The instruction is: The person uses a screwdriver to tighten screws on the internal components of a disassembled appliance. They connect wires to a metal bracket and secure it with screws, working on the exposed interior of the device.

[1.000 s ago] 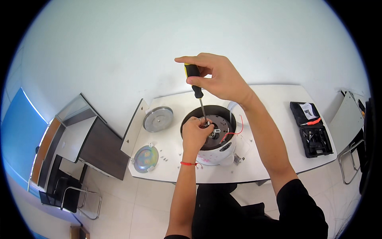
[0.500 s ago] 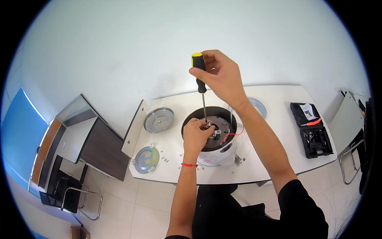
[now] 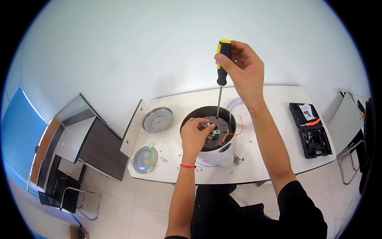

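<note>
A white rice cooker body [image 3: 213, 159] with pink flowers stands with its dark inside facing up. My right hand [image 3: 248, 75] holds a black and yellow screwdriver [image 3: 224, 73] by its handle, shaft pointing down into the cooker. The tip is by the dark inner plate [image 3: 223, 122], right of my left fingers; I cannot tell whether it touches. Inside the cooker, my left hand [image 3: 193, 137] closes finger and thumb on a small metal part [image 3: 215, 132], mostly hidden by the fingers. A red wire [image 3: 236, 134] loops over the right rim.
On the white table lie a round metal plate [image 3: 157, 120], an iridescent disc [image 3: 145, 160] and several screws [image 3: 163, 159] to the left. A clear ring-shaped piece [image 3: 238, 106] lies behind the cooker. At right is an open black tool case [image 3: 310, 131]; a small metal piece [image 3: 237, 160] sits near the front.
My right hand and the screwdriver have moved up and right, the tip shifting away from my left fingers. My left hand stays in nearly the same place in the cooker.
</note>
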A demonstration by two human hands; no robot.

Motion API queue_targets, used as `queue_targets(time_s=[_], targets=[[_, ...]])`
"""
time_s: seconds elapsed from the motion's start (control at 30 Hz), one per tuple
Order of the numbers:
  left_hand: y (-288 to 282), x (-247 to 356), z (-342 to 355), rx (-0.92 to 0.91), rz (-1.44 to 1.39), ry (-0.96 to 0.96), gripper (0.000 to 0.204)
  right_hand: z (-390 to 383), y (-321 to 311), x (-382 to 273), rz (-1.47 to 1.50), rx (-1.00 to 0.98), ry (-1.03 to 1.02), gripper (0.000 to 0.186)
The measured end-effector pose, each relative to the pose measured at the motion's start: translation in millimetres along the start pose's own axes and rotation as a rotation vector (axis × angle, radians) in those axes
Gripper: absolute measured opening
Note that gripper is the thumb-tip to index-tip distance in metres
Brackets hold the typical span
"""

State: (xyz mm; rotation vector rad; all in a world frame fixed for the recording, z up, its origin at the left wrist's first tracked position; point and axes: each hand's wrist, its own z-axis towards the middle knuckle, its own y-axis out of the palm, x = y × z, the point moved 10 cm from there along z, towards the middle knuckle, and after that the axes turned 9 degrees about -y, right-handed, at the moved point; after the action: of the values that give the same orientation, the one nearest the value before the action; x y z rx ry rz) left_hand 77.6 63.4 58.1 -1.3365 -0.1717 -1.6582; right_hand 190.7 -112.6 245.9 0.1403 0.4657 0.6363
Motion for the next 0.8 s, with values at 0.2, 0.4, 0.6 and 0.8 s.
queue_targets(time_s=[0.2, 0.4, 0.6, 0.8], targets=[[1, -3, 0, 0.009, -0.035, 0.023, 0.024, -15, -15, -18, -0.006, 0.033, -0.042, 0.042], [0, 0, 0, -0.010, -0.022, 0.020, 0.023, -25, -38, -34, -0.013, 0.057, -0.078, 0.042], [0, 3, -1, 0.007, 0.028, 0.039, 0.022, -24, -55, -48, -0.104, 0.076, -0.122, 0.037], [-4, 3, -3, 0.048, 0.012, 0.006, 0.022, -26, -65, -57, -0.078, 0.116, -0.165, 0.037]])
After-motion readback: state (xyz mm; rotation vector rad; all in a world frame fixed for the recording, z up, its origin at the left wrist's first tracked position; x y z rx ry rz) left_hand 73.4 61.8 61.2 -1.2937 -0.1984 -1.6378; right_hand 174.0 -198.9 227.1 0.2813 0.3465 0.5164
